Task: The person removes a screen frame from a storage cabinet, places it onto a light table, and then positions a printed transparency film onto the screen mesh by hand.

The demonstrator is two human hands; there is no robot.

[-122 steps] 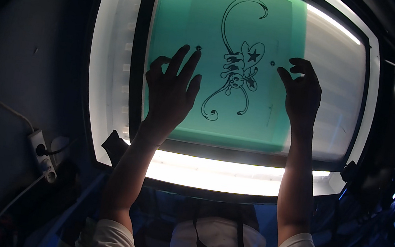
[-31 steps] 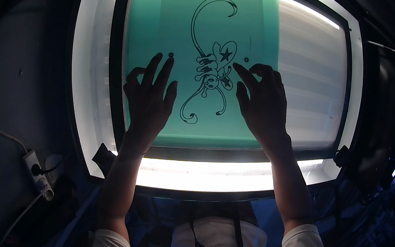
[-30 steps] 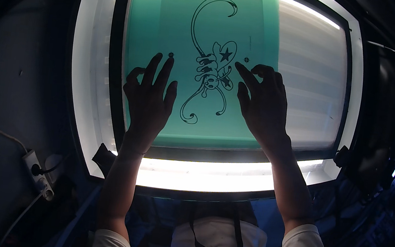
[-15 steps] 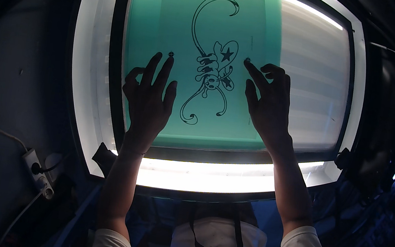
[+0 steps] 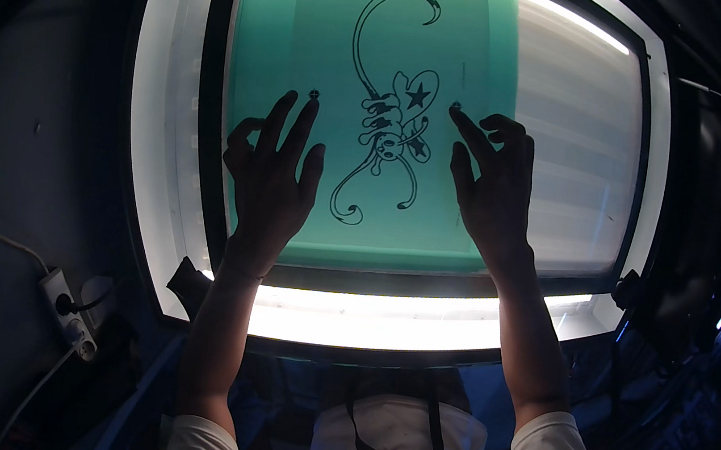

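Person's left hand is lying open over the translucent green rectangular panel, gripping nothing, its index fingertip almost meeting a small round black mark. Right hand is also holding nothing, thumb apart, index fingertip reaching a matching black mark. Pressure: cannot tell. A curling black line drawing is showing between them; a black rectangular frame is surrounding the panel above a white, glowing light box.
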